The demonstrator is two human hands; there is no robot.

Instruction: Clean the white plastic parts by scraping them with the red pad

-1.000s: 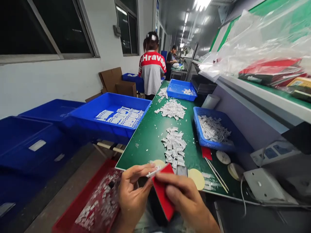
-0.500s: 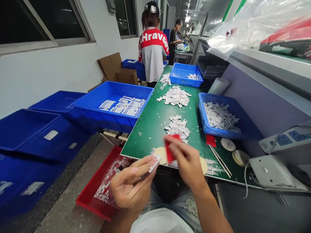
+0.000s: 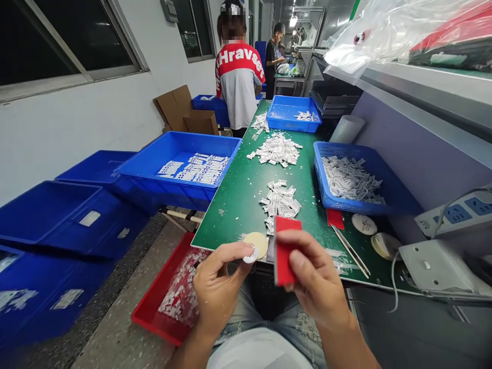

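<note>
The left hand (image 3: 219, 287) pinches a small curled white strip (image 3: 250, 254) between finger and thumb, and the right hand (image 3: 313, 279) grips an upright red block (image 3: 283, 251). Just below the green worktop's (image 3: 226, 215) near edge sits a red tray (image 3: 161, 302). On the worktop lie a round tan pad (image 3: 257, 244), then a pile of white strips (image 3: 280, 202), with a blue basket (image 3: 348, 179) beside it, further along.

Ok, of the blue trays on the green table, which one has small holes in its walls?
The blue basket nearer the right hand, full of white pieces: its walls are mesh, while the farther blue tray has solid walls.
</note>
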